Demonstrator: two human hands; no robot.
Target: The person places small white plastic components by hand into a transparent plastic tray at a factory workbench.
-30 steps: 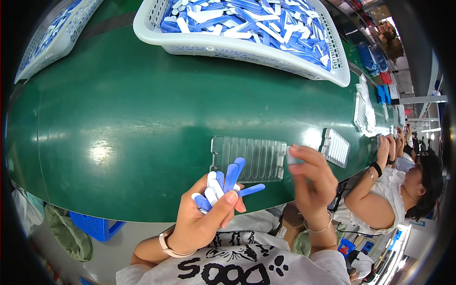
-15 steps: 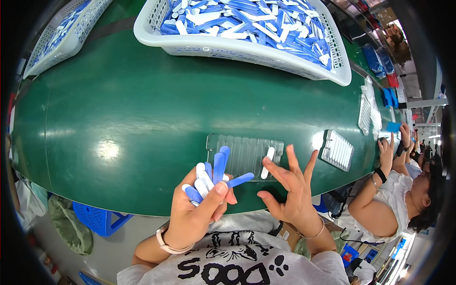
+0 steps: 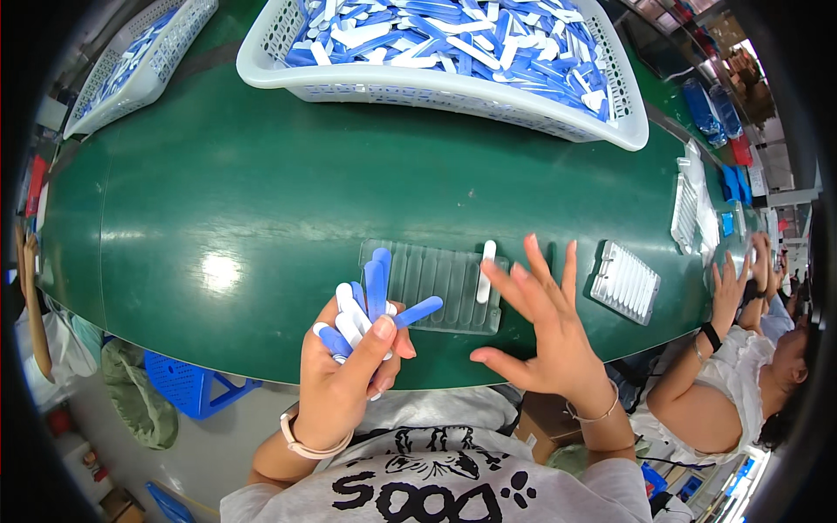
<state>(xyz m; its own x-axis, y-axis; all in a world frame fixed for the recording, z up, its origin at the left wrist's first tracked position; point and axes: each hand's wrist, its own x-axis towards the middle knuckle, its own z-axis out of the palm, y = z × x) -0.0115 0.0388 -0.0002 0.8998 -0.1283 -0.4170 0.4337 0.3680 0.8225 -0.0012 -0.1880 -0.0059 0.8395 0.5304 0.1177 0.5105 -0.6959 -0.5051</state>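
Observation:
My left hand (image 3: 342,366) is closed round a fanned bunch of small round-ended nail files (image 3: 376,286), some showing blue and some white. Just beyond it lies a clear plastic tray (image 3: 425,283) with a row of long slots. One white nail file (image 3: 486,272) lies at the tray's right end, its far tip at the tray's far edge. My right hand (image 3: 555,342) hovers to the right of the tray, fingers spread and holding nothing. Its index fingertip is close to that white file; whether they touch I cannot tell.
A large white basket (image 3: 436,100) heaped with nail files stands at the far side of the green table (image 3: 288,183). Another basket (image 3: 177,54) is at far left. A tray of white files (image 3: 599,277) lies to the right, near a co-worker's hand (image 3: 725,292).
My right index fingertip stays near the white file, which now lies farther over the tray's far edge. My left hand keeps its bunch. The whole view has shifted slightly.

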